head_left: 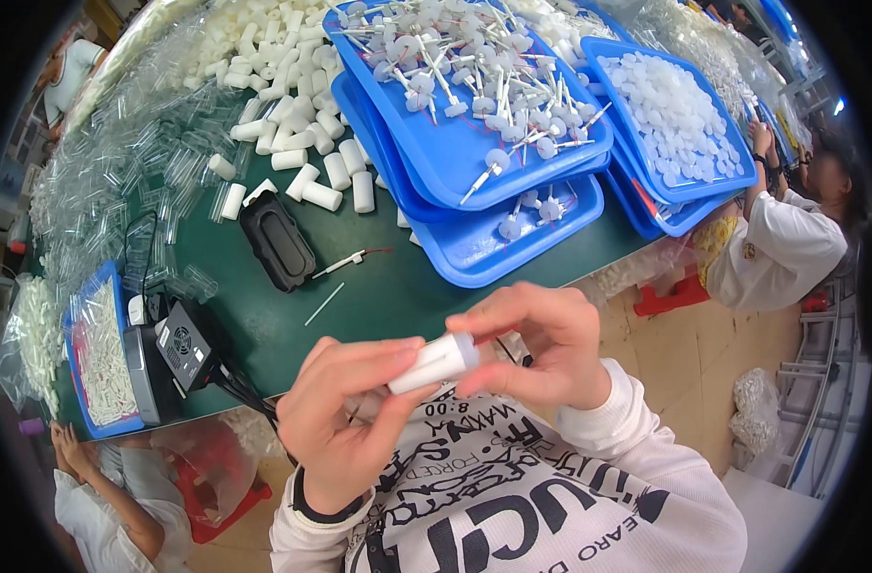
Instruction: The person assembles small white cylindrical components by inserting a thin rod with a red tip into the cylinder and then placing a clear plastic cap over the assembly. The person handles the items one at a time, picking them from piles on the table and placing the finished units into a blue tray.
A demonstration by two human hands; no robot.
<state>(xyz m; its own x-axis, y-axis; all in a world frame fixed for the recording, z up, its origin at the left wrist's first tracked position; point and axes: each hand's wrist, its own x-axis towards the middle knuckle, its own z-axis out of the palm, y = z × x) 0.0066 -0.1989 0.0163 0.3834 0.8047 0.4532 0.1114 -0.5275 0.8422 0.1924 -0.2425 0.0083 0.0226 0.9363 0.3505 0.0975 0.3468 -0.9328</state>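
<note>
A white cylinder [432, 365] is held between both hands, in front of my chest, tilted with its right end higher. My left hand [352, 415] grips its lower left end between thumb and fingers. My right hand [548, 342] pinches around the upper right end, where a translucent whitish cap [466, 348] sits; I cannot tell how firmly it is seated. On the green table beyond my hands lie a thin white stick [324, 304] and a slim white part with a red wire [345, 262]. A black open holder [276, 242] stands beside that wired part.
Stacked blue trays [474, 265] hold wired parts with translucent discs. Another blue tray [679, 202], at right, holds discs. Many white cylinders [336, 172] and clear tubes [159, 158] cover the far left. A black boxy device [186, 346] stands near left. Other people work at both sides.
</note>
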